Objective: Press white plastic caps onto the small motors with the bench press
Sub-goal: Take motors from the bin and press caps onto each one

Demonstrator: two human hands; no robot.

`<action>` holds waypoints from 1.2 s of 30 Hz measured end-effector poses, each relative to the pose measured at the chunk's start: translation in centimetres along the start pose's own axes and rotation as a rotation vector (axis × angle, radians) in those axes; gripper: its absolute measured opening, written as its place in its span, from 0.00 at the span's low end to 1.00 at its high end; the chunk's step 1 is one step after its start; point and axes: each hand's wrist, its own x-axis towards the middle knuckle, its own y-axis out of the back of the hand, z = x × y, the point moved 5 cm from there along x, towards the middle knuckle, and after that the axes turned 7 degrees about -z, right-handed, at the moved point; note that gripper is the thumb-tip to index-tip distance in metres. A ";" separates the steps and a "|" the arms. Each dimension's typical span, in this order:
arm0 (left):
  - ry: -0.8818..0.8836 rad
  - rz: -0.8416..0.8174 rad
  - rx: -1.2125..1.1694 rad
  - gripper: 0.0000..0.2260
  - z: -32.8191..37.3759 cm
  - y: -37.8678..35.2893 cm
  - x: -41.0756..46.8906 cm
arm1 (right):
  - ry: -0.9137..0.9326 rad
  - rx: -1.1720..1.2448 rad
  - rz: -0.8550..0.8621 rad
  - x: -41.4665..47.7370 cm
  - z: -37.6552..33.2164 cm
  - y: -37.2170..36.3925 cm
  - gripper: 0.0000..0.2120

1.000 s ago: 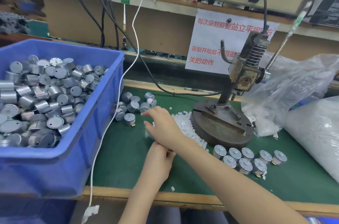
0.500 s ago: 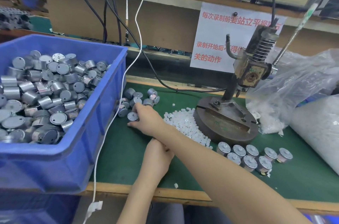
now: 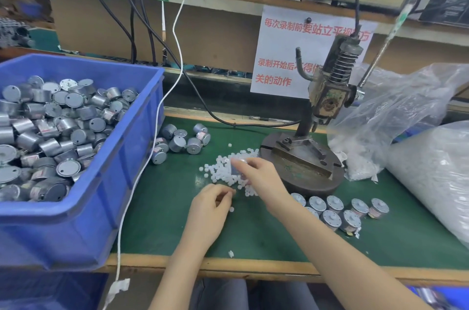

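My right hand [image 3: 264, 180] grips a small silver motor [image 3: 237, 170], blurred, just above the pile of white plastic caps [image 3: 220, 170] on the green mat. Just in front of the pile, my left hand [image 3: 208, 210] has its fingers curled and its fingertips pinched together on what looks like a white cap. The bench press [image 3: 327, 96] stands to the right on a round metal base [image 3: 304, 172], with its ram up and nothing on the fixture. Several loose motors [image 3: 177, 142] lie behind the caps.
A blue bin [image 3: 127, 157] full of motors fills the left side. Several motors [image 3: 335, 210] stand in front of the press base. A clear plastic bag [image 3: 393, 119] and a white bag [image 3: 431, 170] lie at the right. A white cable [image 3: 142, 175] hangs across the mat.
My right hand reached left to the loose motors, took one, and has come back right over the cap pile. My left hand moved out from under the right arm.
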 end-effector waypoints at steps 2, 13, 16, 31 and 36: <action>-0.005 0.000 -0.021 0.09 0.0 0.0 -0.1 | -0.022 -0.077 0.000 -1.2 0.9 1.2 0.15; 0.026 0.019 -0.059 0.12 -0.1 0.0 -0.2 | 0.097 -0.249 0.091 -3.6 1.0 1.8 0.20; 0.033 0.047 -0.093 0.12 -0.2 0.2 -0.2 | 0.157 -0.303 0.114 -4.0 1.6 1.4 0.11; 0.075 0.142 -0.135 0.11 -0.5 0.8 -0.3 | 0.311 -0.618 -0.205 -4.1 2.5 -2.0 0.22; 0.076 0.133 -0.121 0.10 -0.6 0.6 -0.2 | 0.338 -0.658 -0.190 -4.2 2.5 -2.2 0.22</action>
